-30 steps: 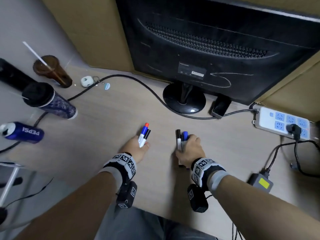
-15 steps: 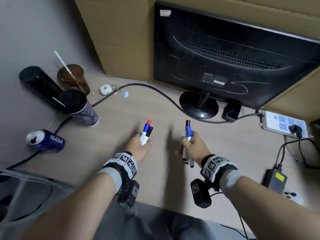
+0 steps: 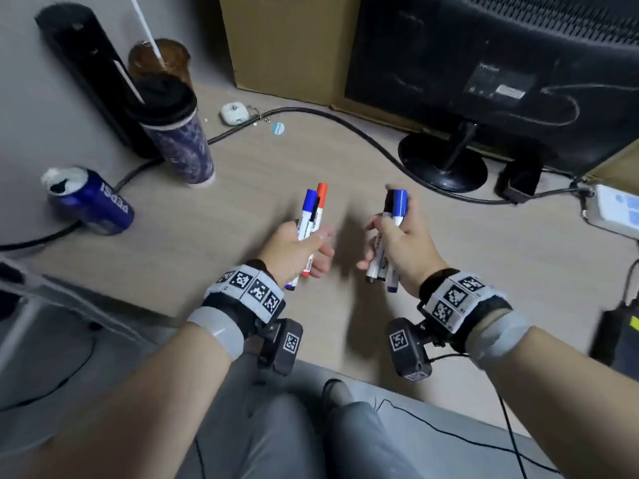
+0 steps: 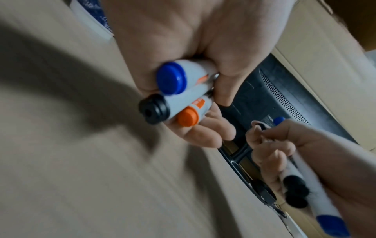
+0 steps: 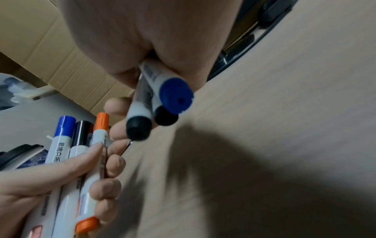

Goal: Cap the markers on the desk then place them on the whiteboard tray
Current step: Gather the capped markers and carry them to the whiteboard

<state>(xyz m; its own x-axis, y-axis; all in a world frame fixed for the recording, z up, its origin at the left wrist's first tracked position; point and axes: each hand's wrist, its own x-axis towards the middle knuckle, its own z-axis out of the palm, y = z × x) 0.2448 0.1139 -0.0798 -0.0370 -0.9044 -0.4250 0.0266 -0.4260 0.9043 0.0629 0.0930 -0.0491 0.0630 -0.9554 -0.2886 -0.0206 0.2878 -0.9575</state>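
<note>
Plainly, each hand is wrapped round a bundle of capped markers, both held above the desk point(image 3: 249, 188) near the centre of the head view. The left hand point(image 3: 294, 250) grips three markers point(image 4: 179, 95): the left wrist view shows a blue, a black and an orange end plug side by side, while from above only the blue and red-orange caps point(image 3: 316, 198) stand clear and the black one is mostly hidden behind them. The right hand point(image 3: 403, 250) clasps its own markers point(image 3: 390, 236), blue and black caps pointing up the frame; the right wrist view shows one blue and two black ends point(image 5: 160, 109), though blur softens their edges. The barrels' middles are covered by curled fingers in every view. The two hands are near each other but apart.

At upper left of the head view stand a dark tumbler point(image 3: 176, 136) and a brown cup with a straw point(image 3: 162, 60), partly masked by it. A Pepsi can point(image 3: 93, 205) lies at left. The monitor point(image 3: 501, 70) is cut off at the upper right edge, and the power strip point(image 3: 615, 209) at right edge.
</note>
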